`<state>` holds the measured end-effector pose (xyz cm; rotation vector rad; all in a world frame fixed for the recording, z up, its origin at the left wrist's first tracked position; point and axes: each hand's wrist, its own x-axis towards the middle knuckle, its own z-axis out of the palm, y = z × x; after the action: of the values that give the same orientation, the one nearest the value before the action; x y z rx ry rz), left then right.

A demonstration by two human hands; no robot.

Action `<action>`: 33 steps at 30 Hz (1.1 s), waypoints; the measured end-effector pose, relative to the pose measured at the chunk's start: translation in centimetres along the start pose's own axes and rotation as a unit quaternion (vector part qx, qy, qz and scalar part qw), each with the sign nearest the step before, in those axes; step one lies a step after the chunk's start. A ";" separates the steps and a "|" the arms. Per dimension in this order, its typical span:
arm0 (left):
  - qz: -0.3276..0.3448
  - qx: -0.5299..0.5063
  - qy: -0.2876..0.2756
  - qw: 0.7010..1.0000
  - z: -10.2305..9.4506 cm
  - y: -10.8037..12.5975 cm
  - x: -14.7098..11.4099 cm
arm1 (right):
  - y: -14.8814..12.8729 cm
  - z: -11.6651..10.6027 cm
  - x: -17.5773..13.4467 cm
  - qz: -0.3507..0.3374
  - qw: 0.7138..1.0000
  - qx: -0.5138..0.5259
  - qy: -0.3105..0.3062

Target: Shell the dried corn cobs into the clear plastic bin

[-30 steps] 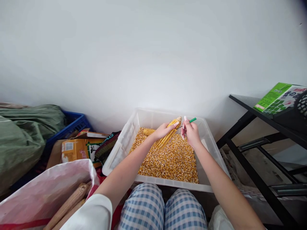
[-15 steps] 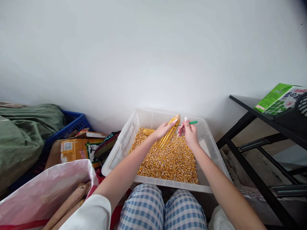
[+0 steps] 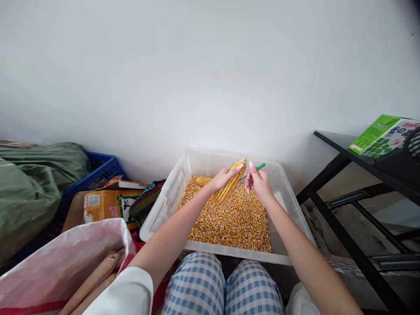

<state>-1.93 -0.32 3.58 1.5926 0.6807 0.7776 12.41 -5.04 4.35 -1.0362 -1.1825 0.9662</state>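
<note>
Currently, I watch remotely as the right hand (image 3: 257, 181) pinches a green-handled tool (image 3: 261, 166) between thumb and fingertips, its thin shaft aimed at an ear of corn (image 3: 229, 187); whether it touches, I cannot tell. The left hand (image 3: 223, 179) clasps that ear, thumb pressed on top, above a translucent bin (image 3: 278, 227). Inside, loose kernels (image 3: 229, 229) cover much of the bottom, a second ear (image 3: 203, 180) lying at far left. Left of the bin, I see a cardboard box (image 3: 72, 210) holding an orange packet (image 3: 103, 208), a red-and-white bag (image 3: 65, 245) containing cobs (image 3: 95, 275) and a blue crate (image 3: 106, 166) bearing green cloth (image 3: 39, 175).
</note>
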 end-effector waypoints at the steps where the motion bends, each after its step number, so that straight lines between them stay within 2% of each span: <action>1: -0.004 -0.010 0.002 1.000 0.0 -0.1 0.0 | -0.2 0.1 0.0 -0.017 1.000 0.015 0.013; 7: -0.035 -0.067 -0.035 0.997 0.0 -0.3 0.0 | -0.6 0.3 -0.1 -0.072 0.994 0.064 0.058; 16: -0.031 -0.097 -0.047 0.994 0.0 -0.2 0.0 | -0.5 0.4 -0.2 -0.117 0.990 0.031 0.075; 22: -0.027 -0.100 -0.037 0.994 0.1 0.0 -0.1 | -0.6 0.4 -0.3 -0.112 0.991 0.025 0.074; 27: -0.015 -0.103 -0.026 0.994 0.6 0.2 0.0 | 0.0 0.9 -0.5 -0.140 0.987 0.008 0.081; 30: -0.006 -0.088 -0.002 0.996 1.0 0.1 0.1 | 0.5 1.3 -0.9 -0.169 0.980 -0.015 0.102; 33: 0.010 -0.032 0.031 0.999 1.3 0.0 0.1 | 0.7 1.5 -1.1 -0.180 0.975 -0.044 0.120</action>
<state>-0.83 -1.02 3.45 1.5243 0.6796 0.8584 10.77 -5.78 3.48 -0.9363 -1.1664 0.4951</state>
